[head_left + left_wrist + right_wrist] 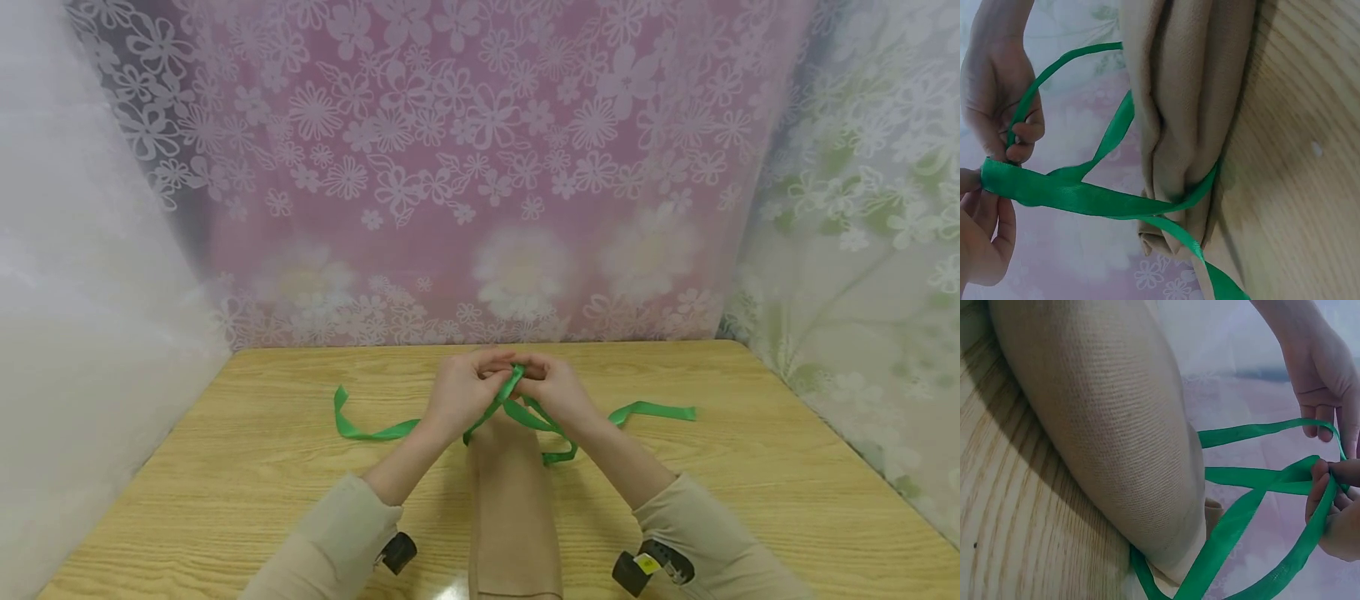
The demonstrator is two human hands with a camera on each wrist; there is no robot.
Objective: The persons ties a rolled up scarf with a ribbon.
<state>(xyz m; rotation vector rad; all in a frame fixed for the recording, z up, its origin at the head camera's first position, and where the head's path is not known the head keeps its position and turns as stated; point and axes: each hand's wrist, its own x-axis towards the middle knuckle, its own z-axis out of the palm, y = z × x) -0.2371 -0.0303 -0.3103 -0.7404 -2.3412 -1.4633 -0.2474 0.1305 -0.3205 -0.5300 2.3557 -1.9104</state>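
Note:
A long, folded brown cloth [513, 508] lies lengthwise on the table, its layers showing at the side in the left wrist view. A green ribbon [1085, 195] goes round its far end, with crossing strands and loops raised above the cloth. Left hand [459, 396] and right hand [564, 400] meet over that end, fingertips nearly together. My left thumb and fingers pinch a flat ribbon strand, seen in the left wrist view. Pinched ribbon also shows at the right fingertips [1319, 472]. Fingers partly hide where the strands cross.
One loose ribbon tail [375, 432] trails left across the wooden table [285, 500], another [656, 409] right. Floral curtains [465, 167] hang behind and on both sides. Dark strapped devices [397, 552] sit at both sleeves.

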